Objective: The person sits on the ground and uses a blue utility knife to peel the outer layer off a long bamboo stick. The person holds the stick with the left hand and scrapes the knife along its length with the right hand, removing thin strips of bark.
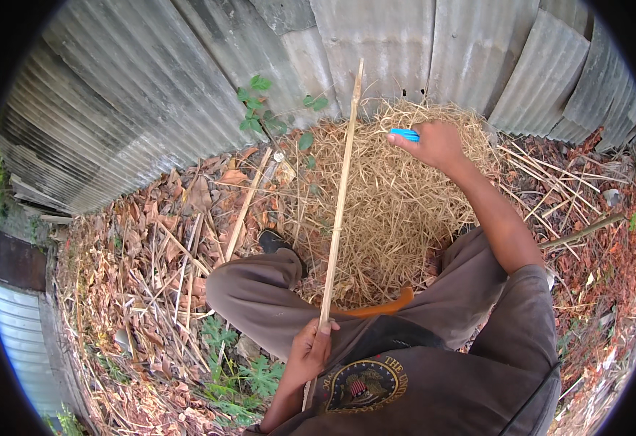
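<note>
My left hand [310,351] is closed round the lower part of a long, pale split bamboo strip [340,207]. The strip rises from my lap, leaning slightly to the right, and its pointed far end overlaps the metal fence. Out to the right, over a heap of shavings, my right hand [438,144] is closed on a bright blue handle [405,134]. Whatever the handle belongs to is hidden by my fist. That hand is apart from the strip. Across my lap lies an orange curved band [383,305], partly covered by dark cloth.
Thin straw-coloured shavings [398,211] are heaped between my legs. Corrugated grey metal sheets [376,51] stand close ahead. Loose bamboo sticks [550,182] lie at the right, and another split piece [247,207] at the left among dry leaves [158,225]. A leafy green plant [256,109] grows by the fence.
</note>
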Demonstrator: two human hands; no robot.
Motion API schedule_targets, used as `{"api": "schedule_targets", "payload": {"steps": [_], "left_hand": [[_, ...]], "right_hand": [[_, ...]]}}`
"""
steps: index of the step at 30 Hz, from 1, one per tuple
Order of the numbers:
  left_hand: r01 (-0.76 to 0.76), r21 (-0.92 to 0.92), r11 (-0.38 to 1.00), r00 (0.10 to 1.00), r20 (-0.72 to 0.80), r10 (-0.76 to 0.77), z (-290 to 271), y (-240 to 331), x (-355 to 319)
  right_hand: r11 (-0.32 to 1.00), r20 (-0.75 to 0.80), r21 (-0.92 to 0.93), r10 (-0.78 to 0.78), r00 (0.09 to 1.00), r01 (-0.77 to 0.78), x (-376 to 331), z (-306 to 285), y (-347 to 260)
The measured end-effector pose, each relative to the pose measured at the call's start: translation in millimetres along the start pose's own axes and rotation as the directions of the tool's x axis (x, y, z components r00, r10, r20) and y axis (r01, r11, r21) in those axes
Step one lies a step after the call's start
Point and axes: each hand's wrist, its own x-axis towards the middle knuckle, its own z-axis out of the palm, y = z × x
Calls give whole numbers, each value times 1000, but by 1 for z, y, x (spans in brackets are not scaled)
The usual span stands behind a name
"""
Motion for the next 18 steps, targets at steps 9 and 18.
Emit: {"api": "schedule_targets", "payload": {"steps": [9, 18], "left_hand": [[-8, -578, 816, 979, 163, 125, 16, 27, 18], [21, -636, 772, 955, 241, 172, 16, 31, 11]], "right_hand": [[933, 94, 229, -306, 947, 279, -37, 7, -60], [918, 23, 255, -319, 948, 303, -28, 4, -59]]}}
